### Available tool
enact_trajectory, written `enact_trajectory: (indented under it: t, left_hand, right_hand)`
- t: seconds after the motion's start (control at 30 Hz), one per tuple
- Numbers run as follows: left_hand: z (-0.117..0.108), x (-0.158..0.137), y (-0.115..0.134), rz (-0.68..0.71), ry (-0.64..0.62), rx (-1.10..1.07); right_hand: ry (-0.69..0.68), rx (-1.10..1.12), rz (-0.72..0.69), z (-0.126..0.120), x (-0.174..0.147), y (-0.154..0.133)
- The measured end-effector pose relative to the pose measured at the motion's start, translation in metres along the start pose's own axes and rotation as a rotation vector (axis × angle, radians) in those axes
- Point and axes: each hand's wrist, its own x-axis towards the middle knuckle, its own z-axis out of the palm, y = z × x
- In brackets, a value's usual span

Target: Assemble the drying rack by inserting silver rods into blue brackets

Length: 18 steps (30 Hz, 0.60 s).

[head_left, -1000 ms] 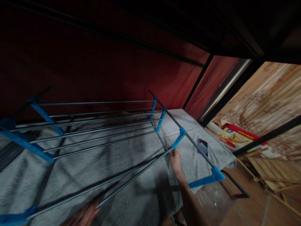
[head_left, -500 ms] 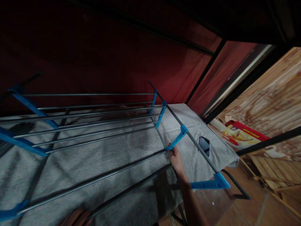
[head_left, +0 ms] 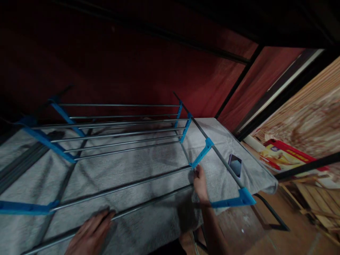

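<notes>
A partly assembled rack (head_left: 124, 186) of thin metal tubes and blue plastic brackets lies across a grey cloth (head_left: 148, 156). My left hand (head_left: 91, 230) is at the lower left, its fingers closed over the near tube (head_left: 156, 202). At the right end, my right hand (head_left: 199, 182) has its fingers closed at the lower tip of a blue bracket (head_left: 202, 154), where a cross tube meets it; the exact fingertip contact is partly hidden. Another blue bracket (head_left: 233, 201) sticks out beside my right forearm, at the near end of the side tube (head_left: 225, 163).
A phone (head_left: 235, 165) lies on the cloth to the right. Beyond the edge are a red and yellow box (head_left: 284, 156) and wooden slats (head_left: 316, 202). A dark red wall (head_left: 132, 71) and a black frame post (head_left: 239, 81) stand behind. Loose dark tubes (head_left: 23, 164) lie at left.
The view has shifted left, so the rack appears further right and more of its left end shows. My left hand has come further into view along the near tube. My right hand stays at the bracket.
</notes>
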Motion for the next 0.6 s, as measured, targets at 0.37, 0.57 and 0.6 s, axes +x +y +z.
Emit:
enact_trajectory:
  t: [0.37, 0.57, 0.6]
  left_hand:
    - [-0.049, 0.005, 0.051, -0.274, 0.229, -0.144]
    - [-0.054, 0.023, 0.036, -0.492, 0.356, -0.127]
    - [-0.055, 0.029, 0.033, -0.498, 0.358, -0.119]
  right_hand:
    - [-0.031, -0.338, -0.498, 0.007, -0.074, 0.026]
    - [-0.052, -0.398, -0.730, 0.010, -0.041, 0.023]
    - [-0.056, -0.420, -0.771, 0.011, -0.034, 0.021]
